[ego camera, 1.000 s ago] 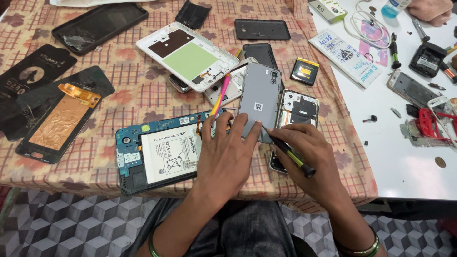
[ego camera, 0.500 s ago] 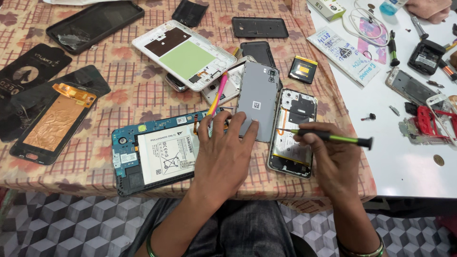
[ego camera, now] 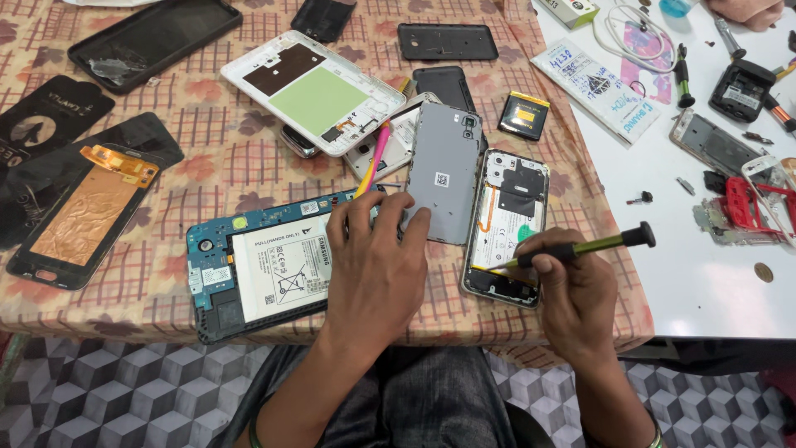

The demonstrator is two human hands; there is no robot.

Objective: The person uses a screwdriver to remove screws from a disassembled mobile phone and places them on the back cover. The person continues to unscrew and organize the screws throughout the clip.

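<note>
An opened phone (ego camera: 507,222) with its back off lies near the table's front edge, battery and board showing. My right hand (ego camera: 568,286) holds a green-and-black screwdriver (ego camera: 584,246), its tip on the phone's lower part. My left hand (ego camera: 377,265) rests flat on an opened blue tablet (ego camera: 261,265) with a white battery; its fingertips touch a grey phone back cover (ego camera: 444,172) lying beside the phone. A pink prying stick (ego camera: 373,162) pokes out above my left fingers.
The patterned tablecloth (ego camera: 207,166) carries a white phone frame with a green patch (ego camera: 315,91), black screens and covers (ego camera: 153,33), a copper-backed display (ego camera: 79,207) and a small battery (ego camera: 524,116). A white table (ego camera: 705,274) at right holds phone parts, cables, screws and a coin.
My right hand swung the screwdriver from pointing down-left to lying across the opened phone, then set its tip lower on the phone. My left hand stayed on the tablet.
</note>
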